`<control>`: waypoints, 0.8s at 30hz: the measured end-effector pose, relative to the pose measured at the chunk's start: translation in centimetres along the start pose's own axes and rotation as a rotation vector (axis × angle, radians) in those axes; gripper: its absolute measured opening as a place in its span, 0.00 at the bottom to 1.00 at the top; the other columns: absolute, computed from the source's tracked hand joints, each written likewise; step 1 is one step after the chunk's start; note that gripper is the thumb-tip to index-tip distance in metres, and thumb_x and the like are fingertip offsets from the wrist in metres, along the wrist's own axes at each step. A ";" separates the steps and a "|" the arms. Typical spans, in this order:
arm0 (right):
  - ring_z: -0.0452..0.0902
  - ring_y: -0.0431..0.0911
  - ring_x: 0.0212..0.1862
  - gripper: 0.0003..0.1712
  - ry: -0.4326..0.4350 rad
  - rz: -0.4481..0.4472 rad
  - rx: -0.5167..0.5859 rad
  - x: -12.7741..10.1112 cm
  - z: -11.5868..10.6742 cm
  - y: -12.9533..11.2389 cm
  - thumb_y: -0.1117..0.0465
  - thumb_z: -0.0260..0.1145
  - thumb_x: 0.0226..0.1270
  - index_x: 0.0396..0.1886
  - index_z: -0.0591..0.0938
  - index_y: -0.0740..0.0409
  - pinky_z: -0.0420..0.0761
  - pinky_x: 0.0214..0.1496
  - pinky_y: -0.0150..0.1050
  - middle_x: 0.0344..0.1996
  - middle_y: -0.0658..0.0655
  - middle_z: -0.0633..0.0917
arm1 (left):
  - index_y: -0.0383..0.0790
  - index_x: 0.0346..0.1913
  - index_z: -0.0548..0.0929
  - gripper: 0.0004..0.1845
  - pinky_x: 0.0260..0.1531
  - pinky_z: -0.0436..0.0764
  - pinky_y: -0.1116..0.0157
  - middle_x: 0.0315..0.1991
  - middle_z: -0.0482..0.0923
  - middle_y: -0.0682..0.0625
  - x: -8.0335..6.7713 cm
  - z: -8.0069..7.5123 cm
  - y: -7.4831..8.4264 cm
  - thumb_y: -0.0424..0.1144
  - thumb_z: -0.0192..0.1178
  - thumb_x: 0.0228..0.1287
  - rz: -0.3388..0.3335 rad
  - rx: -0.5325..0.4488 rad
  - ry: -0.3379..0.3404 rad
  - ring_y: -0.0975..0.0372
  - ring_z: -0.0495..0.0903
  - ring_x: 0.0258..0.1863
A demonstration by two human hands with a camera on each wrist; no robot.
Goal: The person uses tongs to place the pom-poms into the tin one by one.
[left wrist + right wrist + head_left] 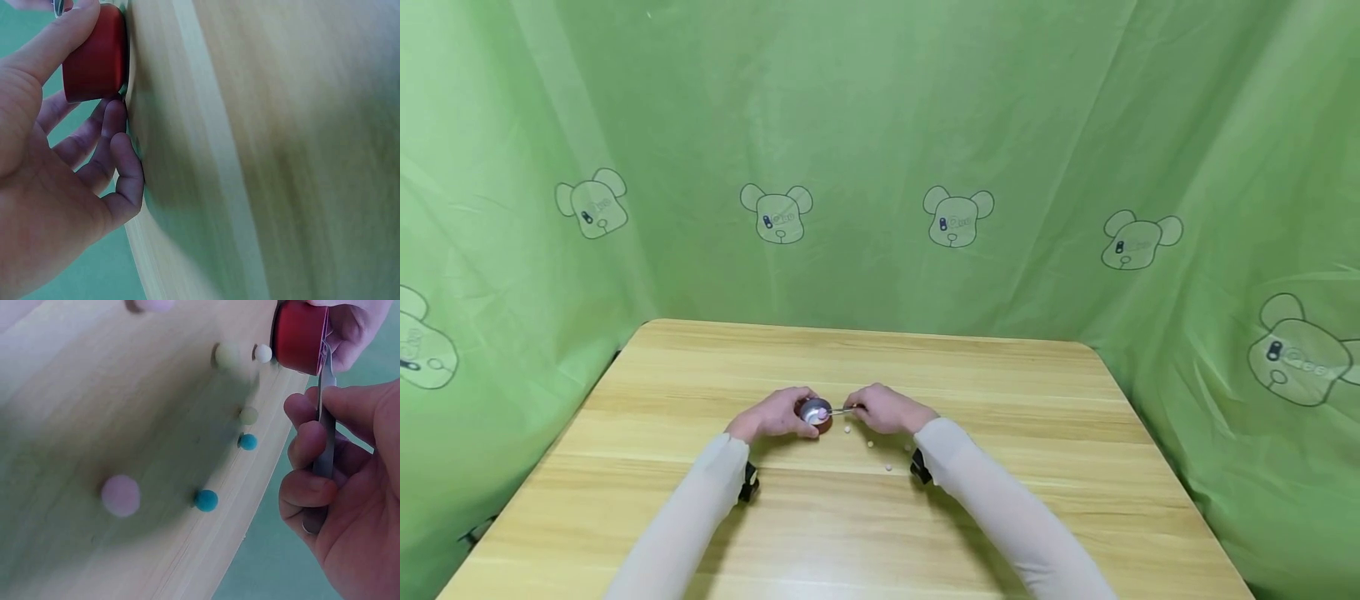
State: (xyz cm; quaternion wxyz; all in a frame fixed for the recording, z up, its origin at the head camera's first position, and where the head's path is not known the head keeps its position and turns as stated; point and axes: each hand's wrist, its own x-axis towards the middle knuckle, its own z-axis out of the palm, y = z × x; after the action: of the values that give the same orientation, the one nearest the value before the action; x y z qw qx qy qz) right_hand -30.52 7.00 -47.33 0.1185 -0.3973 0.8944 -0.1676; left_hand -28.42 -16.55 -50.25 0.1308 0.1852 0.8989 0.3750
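My left hand (782, 412) holds a small red metal bowl (95, 55) with a silvery inside, thumb on one side and fingers round the other. The bowl stands on the table. My right hand (883, 408) grips the handle of a metal spoon (326, 447) between thumb and curled fingers. The spoon's far end reaches over the bowl's rim, and a pink ball (823, 413) shows there inside the bowl. Several small balls lie near the right hand: a pink ball (120, 495), a blue ball (205, 500), a white ball (263, 354) and pale greenish ones.
The wooden table (820, 533) has its far edge against a green curtain (865, 108) printed with bear heads. The curtain also hangs along both sides. Loose balls lie on the table between the two forearms, below the right hand in the head view.
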 end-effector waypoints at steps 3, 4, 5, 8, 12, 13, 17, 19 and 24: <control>0.78 0.45 0.49 0.13 0.002 0.002 0.011 -0.2 -0.1 0.0 0.65 0.55 0.71 0.50 0.81 0.59 0.75 0.55 0.40 0.46 0.55 0.83 | 0.41 0.51 0.76 0.27 0.50 0.73 0.55 0.45 0.78 0.48 -0.1 0.0 0.2 0.40 0.74 0.47 0.000 -0.004 -0.002 0.57 0.76 0.45; 0.78 0.45 0.48 0.13 0.003 0.003 0.015 -0.3 -0.1 0.0 0.65 0.55 0.71 0.50 0.81 0.59 0.75 0.54 0.40 0.46 0.55 0.84 | 0.40 0.51 0.76 0.26 0.50 0.73 0.55 0.45 0.78 0.48 -0.1 0.0 0.2 0.40 0.74 0.47 0.000 -0.005 -0.002 0.56 0.76 0.45; 0.78 0.44 0.47 0.13 0.005 0.005 0.016 -0.4 -0.1 0.1 0.64 0.55 0.71 0.50 0.81 0.59 0.76 0.54 0.40 0.46 0.55 0.84 | 0.40 0.51 0.76 0.26 0.50 0.73 0.54 0.45 0.78 0.48 -0.1 0.0 0.2 0.40 0.74 0.47 0.000 -0.006 -0.003 0.56 0.76 0.45; 0.78 0.42 0.44 0.13 0.009 0.004 0.008 -0.7 -0.3 0.2 0.63 0.54 0.72 0.50 0.81 0.58 0.76 0.51 0.38 0.44 0.54 0.84 | 0.41 0.51 0.76 0.26 0.50 0.72 0.54 0.45 0.78 0.48 -0.1 0.1 0.3 0.40 0.74 0.48 -0.005 -0.013 -0.006 0.57 0.76 0.46; 0.77 0.40 0.41 0.13 0.018 0.000 -0.020 -1.4 -0.8 0.4 0.63 0.54 0.72 0.48 0.82 0.57 0.77 0.48 0.37 0.42 0.53 0.84 | 0.41 0.51 0.76 0.27 0.51 0.72 0.54 0.46 0.78 0.49 0.0 0.1 0.1 0.40 0.74 0.48 -0.001 -0.004 -0.001 0.57 0.75 0.46; 0.77 0.40 0.40 0.12 0.021 -0.002 -0.021 -1.6 -0.9 0.5 0.63 0.55 0.72 0.48 0.82 0.58 0.77 0.48 0.37 0.42 0.53 0.84 | 0.41 0.52 0.76 0.27 0.51 0.72 0.54 0.46 0.78 0.49 0.0 0.1 0.1 0.40 0.74 0.47 0.001 0.001 0.002 0.57 0.76 0.46; 0.76 0.39 0.36 0.11 0.031 0.005 -0.026 -2.5 -1.4 1.0 0.63 0.55 0.71 0.47 0.82 0.58 0.77 0.45 0.37 0.40 0.53 0.84 | 0.41 0.52 0.76 0.27 0.51 0.72 0.53 0.46 0.78 0.49 0.0 0.2 0.0 0.40 0.74 0.48 -0.003 0.002 0.004 0.56 0.76 0.47; 0.75 0.39 0.34 0.11 0.031 0.018 -0.017 -3.0 -1.5 1.3 0.63 0.55 0.71 0.47 0.82 0.58 0.77 0.42 0.36 0.40 0.54 0.84 | 0.40 0.52 0.76 0.27 0.51 0.72 0.54 0.46 0.78 0.48 0.0 0.2 0.0 0.40 0.74 0.47 -0.005 -0.002 0.003 0.56 0.76 0.47; 0.74 0.39 0.32 0.12 0.034 0.026 -0.009 -4.2 -1.8 2.0 0.64 0.55 0.71 0.47 0.82 0.59 0.77 0.40 0.37 0.39 0.56 0.84 | 0.41 0.52 0.76 0.27 0.51 0.72 0.53 0.46 0.77 0.49 -0.1 0.3 0.1 0.41 0.74 0.47 0.000 0.000 0.000 0.56 0.75 0.47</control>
State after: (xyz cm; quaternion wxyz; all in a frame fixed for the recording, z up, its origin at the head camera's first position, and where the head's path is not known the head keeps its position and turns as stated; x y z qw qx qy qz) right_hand -29.75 11.80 -46.13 0.1034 -0.3834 0.9021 -0.1687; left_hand -28.25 -16.39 -50.38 0.1307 0.1850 0.8989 0.3750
